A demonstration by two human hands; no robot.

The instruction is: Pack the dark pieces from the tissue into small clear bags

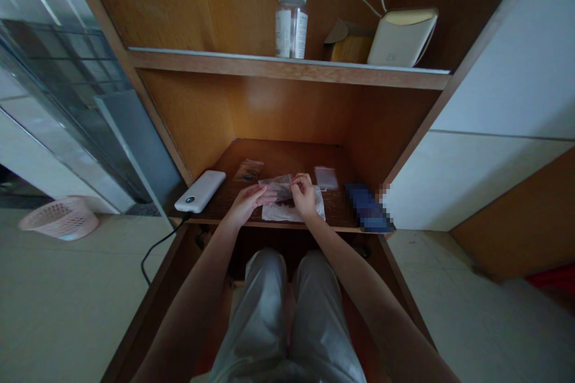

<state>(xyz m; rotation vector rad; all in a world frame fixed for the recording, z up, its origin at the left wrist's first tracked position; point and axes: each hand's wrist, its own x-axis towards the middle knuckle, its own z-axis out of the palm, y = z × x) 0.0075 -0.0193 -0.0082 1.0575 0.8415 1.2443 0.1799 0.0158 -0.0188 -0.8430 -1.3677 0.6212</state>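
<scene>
Pinching the clear plastic bag (279, 187) at its edge, the fingers of your right hand (304, 196) are curled closed on it, just above the white paper sheet (287, 212). That sheet lies on the wooden lower shelf (287, 158), close to the front edge. Your left hand (248, 203) is open, its fingers stretched flat toward the bag. The tips lie at or just beside it, and you can't quite tell whether they touch.

Something dark sits inside the bag, too small to make out. The bag looks light, soft and slippery, so take it by the edge or a corner with your fingertips rather than pressing on the dark contents. The paper looks thin and floppy, and it can slide or crease under your hands.

Beyond your left hand lies a smaller clear bag (248, 170) with dark contents, and beyond your right hand is a small clear packet (326, 178). A white power bank (200, 191) rests at the left of the shelf, its black cable (159, 251) hanging over the front edge. A blurred blue object (368, 208) lies at the right. Higher up, the upper shelf (287, 63) holds a white-capped bottle (291, 21), a small cardboard box (350, 42) and a cream pouch (401, 39).
</scene>
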